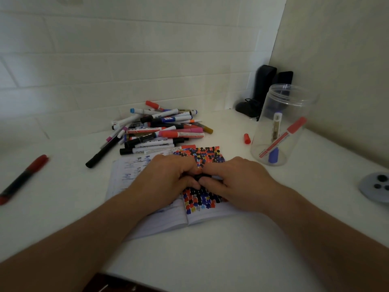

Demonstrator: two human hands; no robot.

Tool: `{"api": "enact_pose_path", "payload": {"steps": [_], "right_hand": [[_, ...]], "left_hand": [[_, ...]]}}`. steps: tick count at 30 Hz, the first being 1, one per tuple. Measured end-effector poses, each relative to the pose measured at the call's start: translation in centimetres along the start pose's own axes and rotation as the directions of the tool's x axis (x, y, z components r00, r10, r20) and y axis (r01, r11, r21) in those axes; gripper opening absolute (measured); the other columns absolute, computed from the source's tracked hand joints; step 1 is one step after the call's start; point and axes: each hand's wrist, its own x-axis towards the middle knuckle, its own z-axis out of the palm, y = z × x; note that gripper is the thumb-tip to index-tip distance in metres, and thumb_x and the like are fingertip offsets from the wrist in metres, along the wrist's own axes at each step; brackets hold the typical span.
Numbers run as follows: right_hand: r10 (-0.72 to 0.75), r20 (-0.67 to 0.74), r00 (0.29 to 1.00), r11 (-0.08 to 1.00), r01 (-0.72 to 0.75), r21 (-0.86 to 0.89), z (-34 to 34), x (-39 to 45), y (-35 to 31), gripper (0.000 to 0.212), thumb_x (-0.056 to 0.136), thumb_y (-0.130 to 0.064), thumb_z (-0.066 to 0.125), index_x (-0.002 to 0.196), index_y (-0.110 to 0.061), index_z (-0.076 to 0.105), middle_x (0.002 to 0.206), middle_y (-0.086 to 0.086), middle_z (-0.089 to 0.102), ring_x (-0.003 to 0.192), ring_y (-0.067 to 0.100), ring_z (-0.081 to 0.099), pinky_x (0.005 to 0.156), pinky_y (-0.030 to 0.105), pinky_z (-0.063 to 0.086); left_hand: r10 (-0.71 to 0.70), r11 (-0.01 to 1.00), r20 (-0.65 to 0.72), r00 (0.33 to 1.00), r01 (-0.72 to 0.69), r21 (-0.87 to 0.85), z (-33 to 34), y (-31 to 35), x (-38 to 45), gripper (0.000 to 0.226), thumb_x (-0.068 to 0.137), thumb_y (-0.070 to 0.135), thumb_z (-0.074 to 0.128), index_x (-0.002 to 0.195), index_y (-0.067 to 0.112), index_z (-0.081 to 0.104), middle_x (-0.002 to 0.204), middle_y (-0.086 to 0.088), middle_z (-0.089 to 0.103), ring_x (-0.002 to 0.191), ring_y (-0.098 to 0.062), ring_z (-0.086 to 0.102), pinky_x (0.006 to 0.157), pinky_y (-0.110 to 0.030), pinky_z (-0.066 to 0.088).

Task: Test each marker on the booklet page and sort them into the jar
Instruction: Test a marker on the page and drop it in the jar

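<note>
Head view: both hands meet over the open booklet (pixel 160 220) at centre of a white counter (pixel 210 256); left hand (pixel 168 182) and right hand (pixel 237 182) have fingers curled in toward each other, both pinching a small black marker (pixel 203 177) held between them, most of it hidden by the fingers; whether its cap is on or off cannot be told; booklet's right page is filled with rows of black, red, blue and yellow test marks (pixel 207 155), its left page carries faint bluish marks; just beyond the booklet, a loose pile of markers (pixel 160 129), white barrels with caps of red, pink, blue, black and gold, lying crosswise over one another; one black marker (pixel 103 152) sticks out from the pile's near-left side; far left, well apart, a red-and-black marker (pixel 23 179) lies alone on the counter; right of the booklet, a clear jar (pixel 282 127) stands upright with no lid, holding a red-capped marker (pixel 284 135) leaning and a blue-capped marker (pixel 274 142) standing cap down; a loose red cap (pixel 247 138) lies just left of the jar; behind the jar, dark objects (pixel 263 89) stand in the corner of the tiled wall; a grey round item (pixel 376 186) sits at the right edge.
</note>
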Motion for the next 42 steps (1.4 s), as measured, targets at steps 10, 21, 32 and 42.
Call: {"api": "enact_pose_path", "payload": {"steps": [10,21,32,42], "right_hand": [[0.312,0.123,0.942,0.887,-0.335,0.318,-2.8,-1.0,0.9,0.025,0.101,-0.056,0.049,0.096,-0.033,0.04,0.074,-0.006,0.057,0.065,0.012,0.052,0.058,0.03,0.044],[0.02,0.07,0.997,-0.15,-0.066,0.986,-5.8,-3.0,4.5,0.03,0.079,-0.028,0.09,0.094,-0.014,0.068,0.071,0.006,0.057,0.061,0.013,0.05,0.049,0.023,0.04],[0.332,0.046,0.942,0.492,-0.215,0.844,-1.3,-2.8,-0.4,0.032,0.083,-0.002,0.075,0.06,-0.016,0.058,0.054,-0.001,0.055,0.049,0.011,0.044,0.046,0.022,0.037],[0.45,0.132,0.883,0.459,-0.355,0.815,-0.9,-3.0,-1.3,0.032,0.084,0.003,0.07,0.062,-0.009,0.051,0.051,0.006,0.056,0.042,0.014,0.049,0.042,0.02,0.042]], "left_hand": [[-0.143,0.987,0.07,0.987,0.147,-0.061,-0.1,0.3,-0.1,0.017,0.09,0.042,0.075,0.102,0.035,0.065,0.089,0.016,0.072,0.078,0.001,0.063,0.067,-0.02,0.051],[-0.153,0.972,0.265,0.952,0.193,-0.133,-0.2,-0.3,0.8,0.022,0.081,0.05,0.081,0.097,0.036,0.073,0.091,0.019,0.072,0.085,0.001,0.065,0.077,-0.036,0.059],[-0.164,0.97,0.287,0.944,0.207,-0.126,0.1,-0.5,0.9,0.022,0.08,0.054,0.08,0.097,0.04,0.075,0.093,0.023,0.072,0.089,0.0,0.065,0.079,-0.041,0.057],[-0.176,0.97,0.286,0.942,0.216,-0.114,0.3,-0.7,0.9,0.025,0.078,0.058,0.079,0.097,0.042,0.075,0.093,0.022,0.071,0.088,-0.001,0.065,0.079,-0.042,0.058]]}}
